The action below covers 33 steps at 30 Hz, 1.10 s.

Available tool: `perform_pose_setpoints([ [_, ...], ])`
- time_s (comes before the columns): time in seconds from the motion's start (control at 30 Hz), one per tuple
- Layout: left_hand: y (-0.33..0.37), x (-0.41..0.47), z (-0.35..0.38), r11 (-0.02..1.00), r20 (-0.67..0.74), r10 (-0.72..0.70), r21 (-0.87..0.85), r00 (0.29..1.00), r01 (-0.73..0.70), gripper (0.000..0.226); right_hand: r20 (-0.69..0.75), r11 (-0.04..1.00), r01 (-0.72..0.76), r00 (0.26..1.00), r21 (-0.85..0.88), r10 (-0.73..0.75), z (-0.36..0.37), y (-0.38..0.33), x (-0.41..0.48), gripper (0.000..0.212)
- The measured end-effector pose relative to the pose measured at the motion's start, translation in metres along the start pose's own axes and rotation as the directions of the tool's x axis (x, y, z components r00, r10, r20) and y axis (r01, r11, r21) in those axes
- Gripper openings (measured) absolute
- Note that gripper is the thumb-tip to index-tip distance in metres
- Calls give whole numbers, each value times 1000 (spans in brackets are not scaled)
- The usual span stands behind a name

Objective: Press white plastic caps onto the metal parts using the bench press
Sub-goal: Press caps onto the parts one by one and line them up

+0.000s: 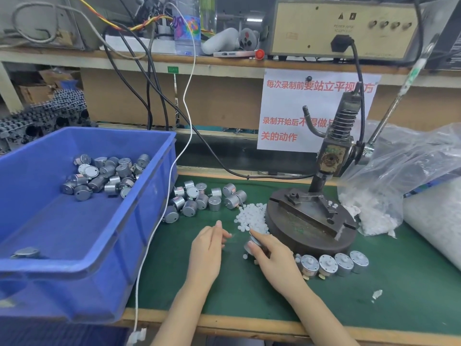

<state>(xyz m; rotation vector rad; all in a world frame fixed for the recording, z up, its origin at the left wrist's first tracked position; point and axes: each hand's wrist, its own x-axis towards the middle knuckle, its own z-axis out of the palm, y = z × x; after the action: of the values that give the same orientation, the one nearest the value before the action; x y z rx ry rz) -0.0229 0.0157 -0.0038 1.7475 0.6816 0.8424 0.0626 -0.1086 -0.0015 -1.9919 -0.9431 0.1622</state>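
Mid-batch | R hand grips metal part beside white caps | L hand fingers drawn together, can't tell on what | bench press unloaded | row of four looks done; many left on mat, in blue bin

A: Item one, light: bright, even, from overhead. Shadows under your right hand fall soft and short on the green mat.
B: Glare?
A: Sheen on the plastic bag.
B: Sharpness?
A: The metal part you grip smears slightly. Edges: the shelf edge bows, the blue bin stretches, and the corners go soft.
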Motion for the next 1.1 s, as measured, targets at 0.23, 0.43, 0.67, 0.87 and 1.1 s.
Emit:
perform_pose_setpoints([
  [0.23,-3,-1,2,990,77,43,133,996,-53,41,56,998,47,997,-48,-44,1,2,1,39],
  [0.43,-2,-2,2,950,138,89,286,986,-126,44,55,983,141,989,-117,-136,1,0,0,40],
  [0.67,1,-1,2,942,148,69,314,987,-113,45,130,940,260,963,-222,-236,5,-6,-4,46],
  [0.87,4,1,3,947,142,38,311,989,-81,48,148,900,290,956,-326,-254,10,-4,-4,48],
  [1.1,5,-2,2,944,178,91,299,980,-142,34,139,913,245,968,-326,-210,14,2,-4,47],
])
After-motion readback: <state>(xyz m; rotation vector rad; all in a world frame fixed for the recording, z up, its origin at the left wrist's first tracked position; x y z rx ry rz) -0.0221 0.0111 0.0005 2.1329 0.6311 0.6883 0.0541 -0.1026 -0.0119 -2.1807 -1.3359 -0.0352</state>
